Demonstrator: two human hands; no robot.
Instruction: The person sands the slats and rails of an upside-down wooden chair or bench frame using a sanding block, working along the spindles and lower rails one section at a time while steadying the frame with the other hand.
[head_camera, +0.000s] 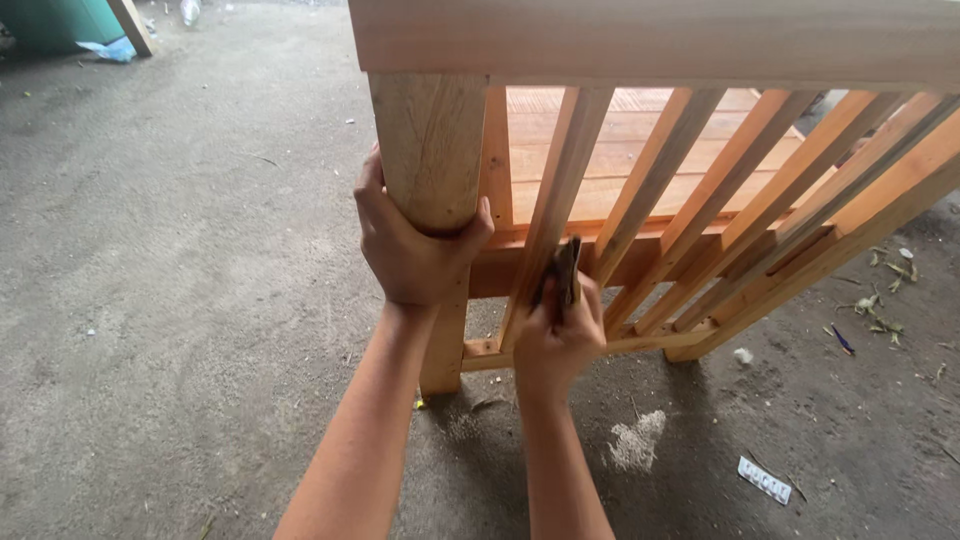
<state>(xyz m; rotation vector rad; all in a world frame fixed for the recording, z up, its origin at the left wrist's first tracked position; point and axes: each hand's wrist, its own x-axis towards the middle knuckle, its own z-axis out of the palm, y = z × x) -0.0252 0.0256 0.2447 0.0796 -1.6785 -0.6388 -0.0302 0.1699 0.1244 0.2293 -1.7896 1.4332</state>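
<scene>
A bare-wood slatted frame (700, 190), like a crib or bench, stands on a concrete floor. My left hand (410, 245) is wrapped around its thick corner post (430, 150). My right hand (555, 335) holds a small dark folded piece, probably sandpaper (567, 270), pressed against the lower part of the second slat (555, 200). Both forearms reach up from the bottom of the picture.
A wide top rail (650, 40) runs across the top. A small pile of pale sawdust (636, 440) and a white strip (765, 480) lie on the floor (180, 300) near the post's foot. Wood shavings are scattered at right (885, 300). A green object (60, 20) sits far left.
</scene>
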